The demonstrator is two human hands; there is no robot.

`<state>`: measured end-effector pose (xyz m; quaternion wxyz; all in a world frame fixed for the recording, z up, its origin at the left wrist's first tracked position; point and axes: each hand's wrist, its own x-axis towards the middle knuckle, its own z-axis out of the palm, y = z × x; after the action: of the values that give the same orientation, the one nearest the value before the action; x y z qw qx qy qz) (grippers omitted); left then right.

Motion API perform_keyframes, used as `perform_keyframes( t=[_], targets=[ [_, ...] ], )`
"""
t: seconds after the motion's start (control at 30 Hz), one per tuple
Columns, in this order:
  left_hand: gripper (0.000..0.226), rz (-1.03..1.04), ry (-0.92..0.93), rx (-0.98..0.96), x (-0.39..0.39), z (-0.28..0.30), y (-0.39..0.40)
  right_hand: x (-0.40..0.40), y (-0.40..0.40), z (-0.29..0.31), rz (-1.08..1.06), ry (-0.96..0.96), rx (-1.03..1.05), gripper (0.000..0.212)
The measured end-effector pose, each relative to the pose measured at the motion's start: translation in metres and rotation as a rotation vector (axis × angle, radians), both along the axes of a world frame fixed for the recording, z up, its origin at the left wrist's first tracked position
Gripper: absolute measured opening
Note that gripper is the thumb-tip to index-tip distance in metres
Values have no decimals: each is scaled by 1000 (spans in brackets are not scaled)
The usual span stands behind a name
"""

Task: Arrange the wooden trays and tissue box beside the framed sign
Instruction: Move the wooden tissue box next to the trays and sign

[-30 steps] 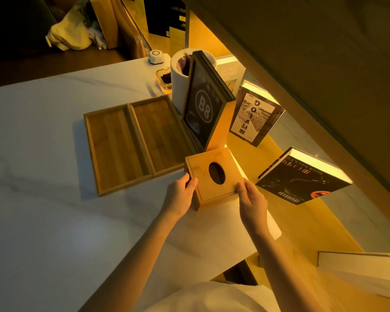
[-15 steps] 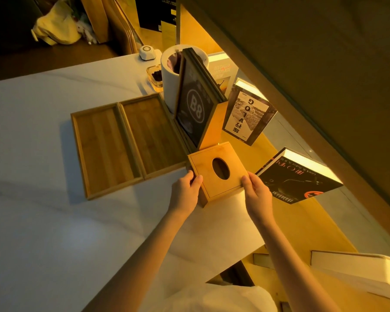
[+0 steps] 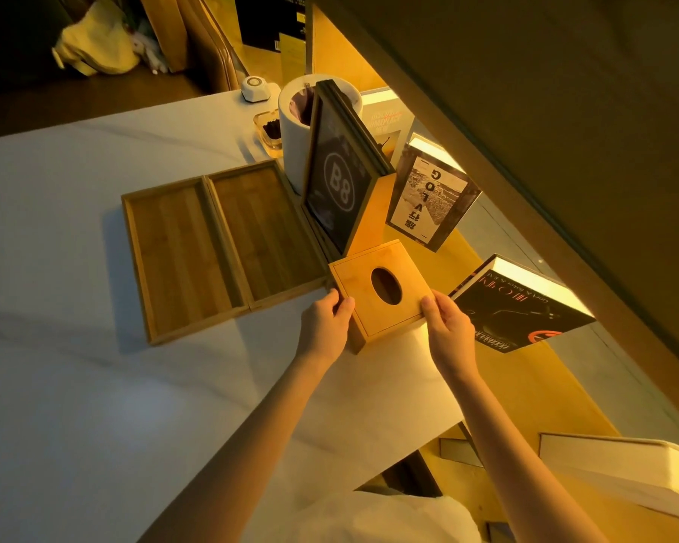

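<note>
On the white marble table [image 3: 75, 386], at the left, 2 wooden trays lie side by side with their long edges touching. The left tray [image 3: 179, 260] and the right tray [image 3: 265, 233] are both flat on the table.

Behind the right tray, a white cylinder container [image 3: 295, 150] stands upright, and a small glass dish [image 3: 269, 129] with dark contents is just beside it. A small white device [image 3: 255, 88] is further back.

The framed sign [image 3: 340, 186] marked "B8" stands tilted, with its lower edge just beside the right tray's long side.

In front of the sign is the tissue box [image 3: 383, 288], a wooden cube with an oval hole on top. Its far corner is touching or almost touching the base of the sign, and its left corner is near the end of the right tray. The left hand [image 3: 324, 327] grasps the box at its left near side, with the thumb on the top edge. The right hand [image 3: 447, 331] grasps the right near side, fingers curled on the edge.

To the right, a book with a black and white cover [image 3: 430, 201] stands on the yellow shelf [image 3: 526, 386], and a black book [image 3: 518, 307] is near the right hand.
</note>
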<state>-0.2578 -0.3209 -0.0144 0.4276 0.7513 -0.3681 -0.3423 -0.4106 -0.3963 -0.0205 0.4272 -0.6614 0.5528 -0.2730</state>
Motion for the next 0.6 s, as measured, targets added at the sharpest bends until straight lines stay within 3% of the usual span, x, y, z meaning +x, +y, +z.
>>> perform_keyframes(
  t=[0.3, 0.47, 0.6],
  targets=[
    [25, -19, -21, 22, 1, 1, 2, 2, -2, 9, 23, 89, 2, 29],
    [24, -75, -82, -8, 11, 15, 4, 10, -1, 28, 154, 365, -366, 27],
    [31, -46, -211, -62, 33, 43, 7, 41, 7, 61, 348, 354, -480, 23]
  ],
)
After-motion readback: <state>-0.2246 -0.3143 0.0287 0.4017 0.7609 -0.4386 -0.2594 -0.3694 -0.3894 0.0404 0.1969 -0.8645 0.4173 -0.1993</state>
